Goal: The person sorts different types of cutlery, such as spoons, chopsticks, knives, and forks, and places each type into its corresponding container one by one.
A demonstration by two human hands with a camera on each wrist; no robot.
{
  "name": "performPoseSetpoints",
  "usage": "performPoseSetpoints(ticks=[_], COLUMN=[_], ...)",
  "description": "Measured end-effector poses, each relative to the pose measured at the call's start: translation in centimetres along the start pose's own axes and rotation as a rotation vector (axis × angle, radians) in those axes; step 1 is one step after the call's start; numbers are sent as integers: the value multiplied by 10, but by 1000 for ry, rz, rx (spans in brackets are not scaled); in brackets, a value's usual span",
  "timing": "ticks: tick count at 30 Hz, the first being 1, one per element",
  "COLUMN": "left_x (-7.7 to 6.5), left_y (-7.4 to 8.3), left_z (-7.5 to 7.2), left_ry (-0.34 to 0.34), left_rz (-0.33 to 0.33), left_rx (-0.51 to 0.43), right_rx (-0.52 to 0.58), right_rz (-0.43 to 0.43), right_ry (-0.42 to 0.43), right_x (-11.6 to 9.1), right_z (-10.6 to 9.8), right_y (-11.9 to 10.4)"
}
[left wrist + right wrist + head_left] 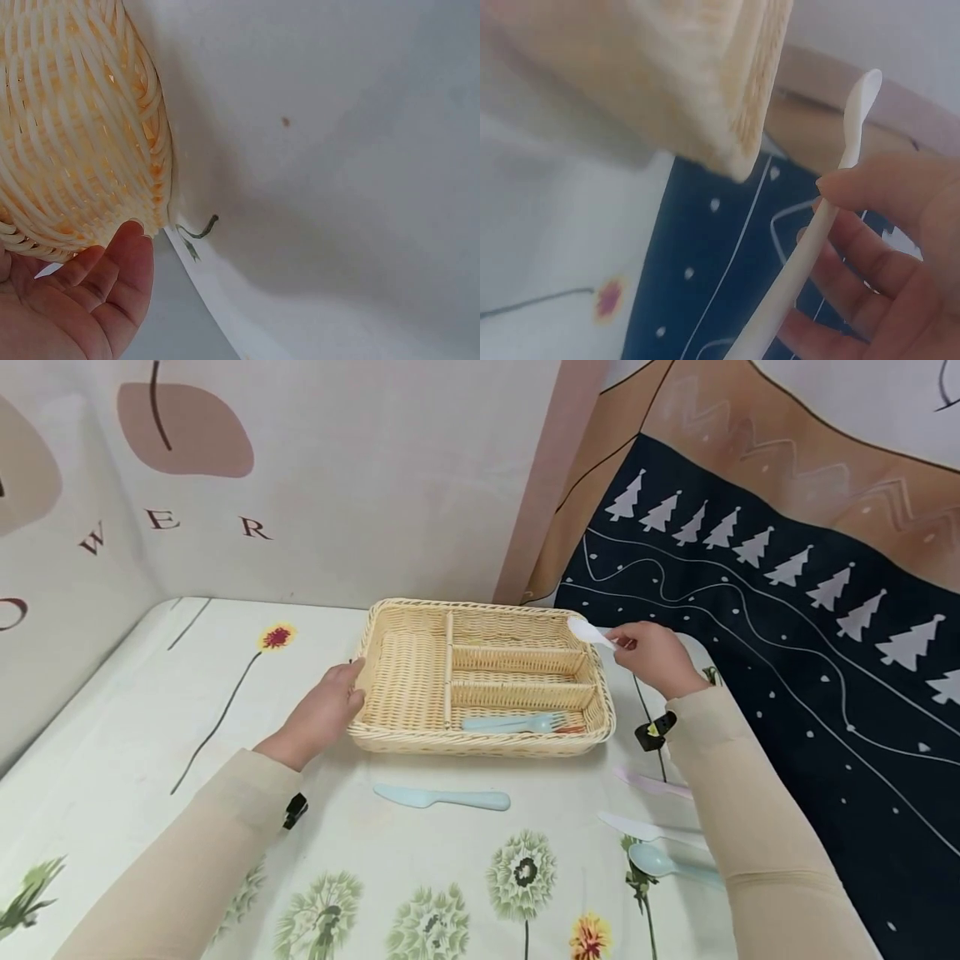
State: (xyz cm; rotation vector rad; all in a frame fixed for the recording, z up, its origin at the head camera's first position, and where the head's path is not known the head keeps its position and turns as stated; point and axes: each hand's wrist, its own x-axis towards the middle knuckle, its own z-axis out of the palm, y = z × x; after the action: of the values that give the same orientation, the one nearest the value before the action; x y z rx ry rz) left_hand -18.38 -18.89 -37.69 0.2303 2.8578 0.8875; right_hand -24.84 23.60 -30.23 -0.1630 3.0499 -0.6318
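Note:
A woven cutlery basket (408, 672) with several compartments sits on the table. My left hand (321, 706) is at its left side, its relaxed fingers (133, 259) touching the outer wicker wall. Over the far right corner, my right hand (654, 653) pinches a white plastic spoon (587, 631) by its handle between thumb and fingers. In the right wrist view, the spoon (802, 255) points up with its bowl at the top, apart from the basket (697, 90). A light blue fork (536, 723) lies in the front right compartment, with orange-brown tines (573, 729) beside it.
A light blue knife (442, 797) lies in front of the basket. To the right, partly under my right forearm, are a pink utensil (651, 783), a white knife (637, 825) and a light blue spoon (656, 862). Printed cloth walls (375, 485) stand behind the table.

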Motion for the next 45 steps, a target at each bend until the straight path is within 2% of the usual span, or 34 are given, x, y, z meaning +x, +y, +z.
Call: performPoseSetpoints(ticks=[12, 21, 26, 34, 45], left_x=[-1, -2, -3, -2, 0], left_y=[3, 1, 0, 0, 3], left_z=[-1, -1, -1, 0, 1], left_ry=[-8, 0, 2, 2, 10], left_rz=[-12, -18, -17, -28, -26], left_rx=[-7, -1, 0, -18, -6], right_rx=[-28, -5, -29, -103, -123], right_rz=[-61, -48, -47, -80, -83], right_ry=[-33, -95, -112, -140, -207], right_x=[25, 43, 53, 65, 74], right_z=[12, 23, 32, 45, 60], right_y=[-35, -55, -66, -76, -79])
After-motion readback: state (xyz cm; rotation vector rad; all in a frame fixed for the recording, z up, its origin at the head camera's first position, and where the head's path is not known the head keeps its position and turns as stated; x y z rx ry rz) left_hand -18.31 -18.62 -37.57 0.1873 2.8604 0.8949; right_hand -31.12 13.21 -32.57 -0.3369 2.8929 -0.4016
